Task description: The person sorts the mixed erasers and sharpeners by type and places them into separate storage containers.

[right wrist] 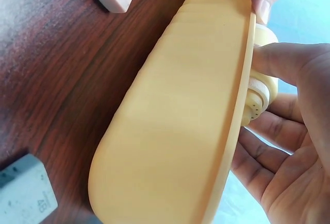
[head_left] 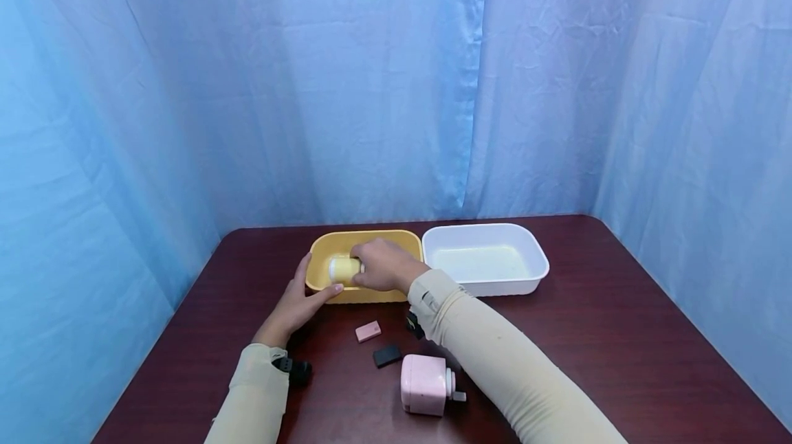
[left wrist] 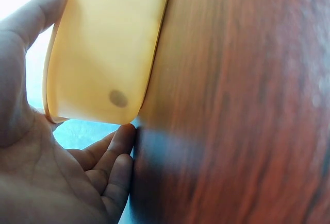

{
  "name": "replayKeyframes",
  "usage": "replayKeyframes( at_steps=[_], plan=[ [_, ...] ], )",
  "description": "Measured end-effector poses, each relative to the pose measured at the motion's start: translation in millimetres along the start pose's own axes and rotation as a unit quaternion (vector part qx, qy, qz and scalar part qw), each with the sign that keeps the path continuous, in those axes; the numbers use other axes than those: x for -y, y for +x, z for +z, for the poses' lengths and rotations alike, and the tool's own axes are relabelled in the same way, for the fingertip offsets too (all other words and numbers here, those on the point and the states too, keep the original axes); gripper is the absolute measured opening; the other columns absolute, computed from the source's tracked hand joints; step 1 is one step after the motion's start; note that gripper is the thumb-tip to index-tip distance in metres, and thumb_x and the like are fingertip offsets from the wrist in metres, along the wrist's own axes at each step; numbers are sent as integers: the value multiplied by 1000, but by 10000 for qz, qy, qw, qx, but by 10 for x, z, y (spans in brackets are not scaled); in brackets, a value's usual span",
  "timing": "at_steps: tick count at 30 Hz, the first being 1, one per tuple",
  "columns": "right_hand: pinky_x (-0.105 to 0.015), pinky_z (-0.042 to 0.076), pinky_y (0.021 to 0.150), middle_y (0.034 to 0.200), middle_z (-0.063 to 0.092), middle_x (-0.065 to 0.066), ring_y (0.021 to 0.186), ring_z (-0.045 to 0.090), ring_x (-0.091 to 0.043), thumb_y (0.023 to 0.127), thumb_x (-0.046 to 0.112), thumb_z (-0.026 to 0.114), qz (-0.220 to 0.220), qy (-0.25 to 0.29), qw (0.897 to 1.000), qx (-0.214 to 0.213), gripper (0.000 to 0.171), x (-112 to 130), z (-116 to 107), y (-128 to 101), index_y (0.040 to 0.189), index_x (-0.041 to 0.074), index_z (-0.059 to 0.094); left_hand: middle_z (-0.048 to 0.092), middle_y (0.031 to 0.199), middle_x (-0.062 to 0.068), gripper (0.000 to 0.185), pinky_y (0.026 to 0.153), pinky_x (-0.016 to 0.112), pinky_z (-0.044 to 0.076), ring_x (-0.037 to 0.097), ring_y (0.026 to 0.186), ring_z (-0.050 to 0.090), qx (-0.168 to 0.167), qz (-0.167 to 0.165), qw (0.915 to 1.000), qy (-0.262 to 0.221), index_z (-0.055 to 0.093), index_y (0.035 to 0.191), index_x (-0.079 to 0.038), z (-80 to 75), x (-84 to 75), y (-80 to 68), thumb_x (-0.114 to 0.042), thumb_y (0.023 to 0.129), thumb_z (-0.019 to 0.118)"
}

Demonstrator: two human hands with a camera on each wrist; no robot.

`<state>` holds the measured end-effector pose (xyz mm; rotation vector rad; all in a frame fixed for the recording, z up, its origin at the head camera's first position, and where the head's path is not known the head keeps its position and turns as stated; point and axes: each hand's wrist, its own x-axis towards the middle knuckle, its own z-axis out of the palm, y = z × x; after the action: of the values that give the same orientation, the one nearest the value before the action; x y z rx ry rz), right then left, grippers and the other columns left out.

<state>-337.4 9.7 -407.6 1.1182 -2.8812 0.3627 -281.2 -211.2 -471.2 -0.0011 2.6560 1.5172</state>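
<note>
A yellow plastic bin stands at the back of the table. My left hand grips its left front corner, thumb on the front rim and fingers round the end wall; the left wrist view shows fingertips by the bin's lower corner. Inside the bin, my right hand holds a yellow and white bottle lying sideways. In the right wrist view, thumb and fingers are around this bottle, which has a ridged white ring and a small-holed end; the bin wall partly hides it.
A white bin stands right against the yellow one. Nearer on the table lie a pink eraser, a dark eraser marked 4B, and a pink crank pencil sharpener beside my right forearm. Blue curtains surround the table's back and sides.
</note>
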Motion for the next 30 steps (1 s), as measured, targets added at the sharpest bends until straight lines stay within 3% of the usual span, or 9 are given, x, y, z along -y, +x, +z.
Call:
replayKeyframes(
  at_steps=[19,30],
  plan=[
    [-26,48,67,86,63,6,73,57,-11,93,37,75,96,4,10000,-10,32,35,12,-42,116,15,70,11,172,20,119,123,65,21,41,157,18,-40,-83,10000,12,-5,167,-28,-1,0,-8,-63,86,75],
    [-27,47,65,82,61,6,70,56,-11,94,35,72,127,-112,9999,-16,25,50,17,-88,111,17,70,14,173,15,115,123,65,22,39,156,22,-11,75,9994,-329,-2,167,-29,32,19,-28,-55,88,77]
  ],
)
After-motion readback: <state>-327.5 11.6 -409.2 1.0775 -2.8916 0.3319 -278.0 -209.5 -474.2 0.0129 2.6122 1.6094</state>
